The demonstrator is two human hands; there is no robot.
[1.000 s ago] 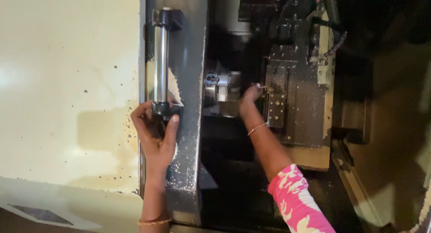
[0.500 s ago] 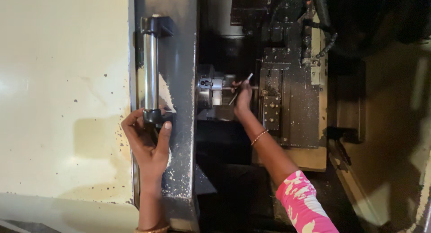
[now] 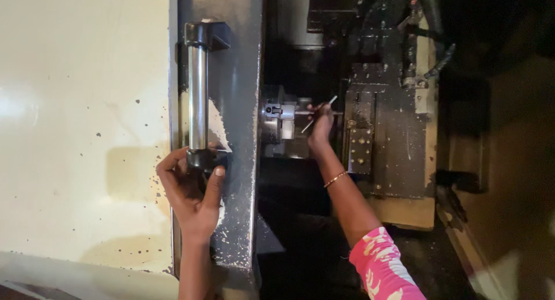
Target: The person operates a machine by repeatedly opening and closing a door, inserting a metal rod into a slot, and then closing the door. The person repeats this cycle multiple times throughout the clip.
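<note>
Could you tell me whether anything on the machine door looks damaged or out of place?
Yes: the grey door has chipped paint beside the steel handle, with scattered chips lower down. The cream panel is speckled with dark spots. The left hand grips the handle's lower end; the right hand holds a thin rod at the chuck.

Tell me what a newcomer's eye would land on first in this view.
First, the right hand reaching into the dark machine interior at centre, holding a thin metal rod beside the metal chuck. Next, the left hand wrapped around the lower end of the shiny bar handle on the grey door, left of the opening. The pink patterned sleeve stands out at the bottom.
</note>
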